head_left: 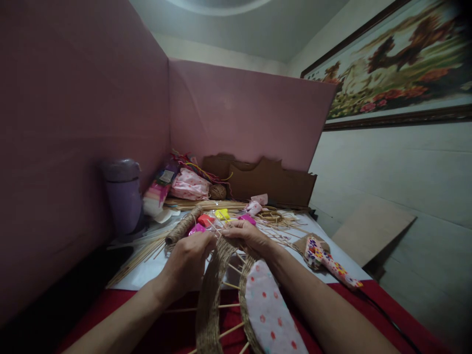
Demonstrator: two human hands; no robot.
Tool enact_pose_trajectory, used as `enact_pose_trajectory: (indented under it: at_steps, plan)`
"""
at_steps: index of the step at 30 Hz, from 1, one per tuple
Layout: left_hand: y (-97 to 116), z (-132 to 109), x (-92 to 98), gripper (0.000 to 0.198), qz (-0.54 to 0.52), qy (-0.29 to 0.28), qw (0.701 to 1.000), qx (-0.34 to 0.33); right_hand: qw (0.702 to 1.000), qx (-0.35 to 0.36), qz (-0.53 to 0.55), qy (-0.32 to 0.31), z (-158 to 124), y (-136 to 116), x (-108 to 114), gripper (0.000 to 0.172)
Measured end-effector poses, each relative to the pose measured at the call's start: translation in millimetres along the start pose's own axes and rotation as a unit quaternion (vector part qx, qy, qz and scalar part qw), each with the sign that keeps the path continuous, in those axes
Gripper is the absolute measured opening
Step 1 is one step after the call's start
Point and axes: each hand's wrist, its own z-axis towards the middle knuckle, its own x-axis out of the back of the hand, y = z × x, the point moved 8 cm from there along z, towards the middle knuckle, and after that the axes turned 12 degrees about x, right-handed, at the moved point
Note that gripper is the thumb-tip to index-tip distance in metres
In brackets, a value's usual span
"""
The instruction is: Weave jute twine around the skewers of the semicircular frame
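head view: left hand (188, 260) and right hand (249, 237), fingers pinched closed, hold the twine-wound frame (211, 300) at its far end.

You work in dim, soft light; the pale ring (221, 6) on the ceiling, cut by the top edge, is brightest. Shadow swallows the left panel (73, 123), near black below. The back panel (243, 113) carries a faint sheen. Wide-angle stretch slants your framed picture (401, 64), its far corner blacked out; fine texture on your twine-wrapped frame (211, 300) looks smeared.
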Motion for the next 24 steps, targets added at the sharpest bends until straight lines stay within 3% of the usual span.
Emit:
enact_pose_trajectory:
  at_steps: [15,24]
  plan:
    - [-2.1,-0.8,-3.5,0.017,-0.005,-0.007,1.0,0.001,1.0,-0.021,0.007,-0.01,-3.3,2.9,-4.5,0.038]
    - [-4.8,-0.4,-4.1,0.02,0.024,-0.006,1.0,0.005,0.999,0.024,-0.012,0.026,0.0,-2.5,0.1,0.04]
